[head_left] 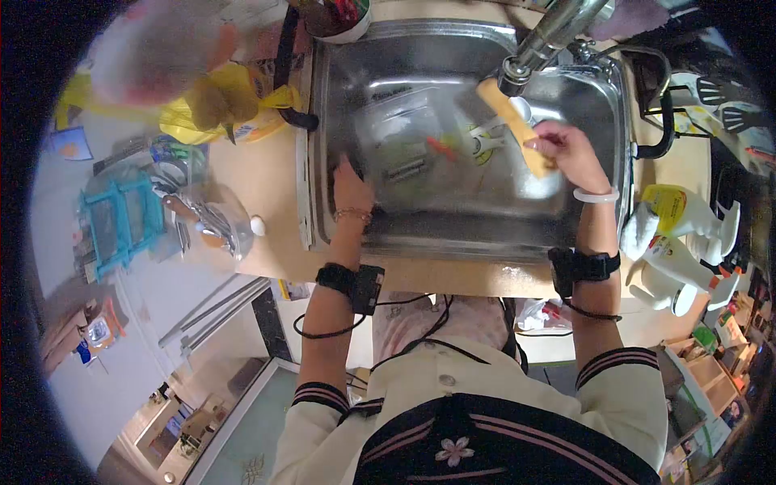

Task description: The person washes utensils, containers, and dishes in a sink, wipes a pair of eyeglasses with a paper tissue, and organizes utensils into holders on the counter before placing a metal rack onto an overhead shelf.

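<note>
A stainless steel sink (pixel 473 239) spans the upper middle. In my right hand (pixel 566 153) is a long yellow-orange strip (pixel 511 117), held slanting over the sink's right side, its upper end close to the faucet spout (pixel 515 74). My left hand (pixel 352 184) reaches down inside the left part of the basin; its fingertips are dark and blurred, and whether they hold anything is hidden. Between the hands, on the basin floor, lie a clear plastic container (pixel 404 117), an orange-red piece (pixel 440 147) and a white utensil (pixel 485 144).
Left of the sink stand a yellow bag (pixel 263 121), a clear holder of utensils (pixel 230 230) and a teal rack (pixel 121 222). White spray bottles (pixel 679 218) are at the right. A black-handled pan or pot edge (pixel 301 121) juts over the sink's left rim.
</note>
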Demonstrator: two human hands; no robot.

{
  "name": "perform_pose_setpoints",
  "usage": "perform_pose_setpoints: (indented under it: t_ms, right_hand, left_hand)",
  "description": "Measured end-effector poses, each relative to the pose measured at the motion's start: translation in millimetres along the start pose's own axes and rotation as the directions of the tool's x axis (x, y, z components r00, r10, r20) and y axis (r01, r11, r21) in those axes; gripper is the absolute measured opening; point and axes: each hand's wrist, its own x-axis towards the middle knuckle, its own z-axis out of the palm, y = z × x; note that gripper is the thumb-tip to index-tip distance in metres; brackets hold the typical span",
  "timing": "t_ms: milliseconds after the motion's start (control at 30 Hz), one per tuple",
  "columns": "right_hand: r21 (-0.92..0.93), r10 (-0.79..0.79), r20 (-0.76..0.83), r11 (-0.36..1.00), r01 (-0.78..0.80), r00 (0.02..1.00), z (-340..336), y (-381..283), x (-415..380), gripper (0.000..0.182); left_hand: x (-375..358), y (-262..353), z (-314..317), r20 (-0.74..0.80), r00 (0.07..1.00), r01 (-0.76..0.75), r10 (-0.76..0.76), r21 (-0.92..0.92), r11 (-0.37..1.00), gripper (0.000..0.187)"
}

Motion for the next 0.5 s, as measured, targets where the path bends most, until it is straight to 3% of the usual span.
perform_pose_setpoints:
  t_ms: [33, 67, 133, 233, 267, 367, 500]
  right_hand:
    - [-0.143, -0.108, -0.125, 0.986, 0.09, 0.986, -3, -18, 1, 0.017]
    - [-0.437, -0.3, -0.25, 0.883, 0.169, 0.921, -5, -31, 4, 0.018]
    - [-0.888, -0.695, -0.276, 0.448, 0.1, 0.664, -11, -50, 18, 0.019]
    - [-0.871, -0.617, -0.382, 0.489, -0.045, 0.688, -29, -27, 41, 0.018]
    - [-0.887, -0.608, -0.34, 0.46, -0.031, 0.717, -39, -15, 48, 0.02]
    - [-0.752, -0.341, -0.327, 0.659, -0.024, 0.881, -57, -21, 52, 0.017]
    - [-0.774, -0.37, -0.339, 0.632, -0.033, 0.865, -52, -24, 49, 0.017]
  left_hand:
    - [-3, 11, -4, 0.025, 0.999, -0.043, 0.045, -0.067, 0.997, 0.061]
    - [-7, 24, -6, 0.047, 0.995, -0.084, 0.091, -0.133, 0.988, 0.061]
    - [-16, 46, -9, 0.029, 0.976, -0.205, 0.217, -0.233, 0.951, 0.06]
    - [-28, 70, -12, 0.067, 0.966, -0.2, 0.249, -0.414, 0.888, 0.057]
    - [-34, 78, -18, 0.079, 0.966, -0.192, 0.247, -0.421, 0.887, 0.056]
    - [-44, 81, -24, 0.104, 0.96, -0.166, 0.26, -0.538, 0.827, 0.051]
    - [-47, 71, -13, 0.045, 0.962, -0.169, 0.27, -0.678, 0.715, 0.043]
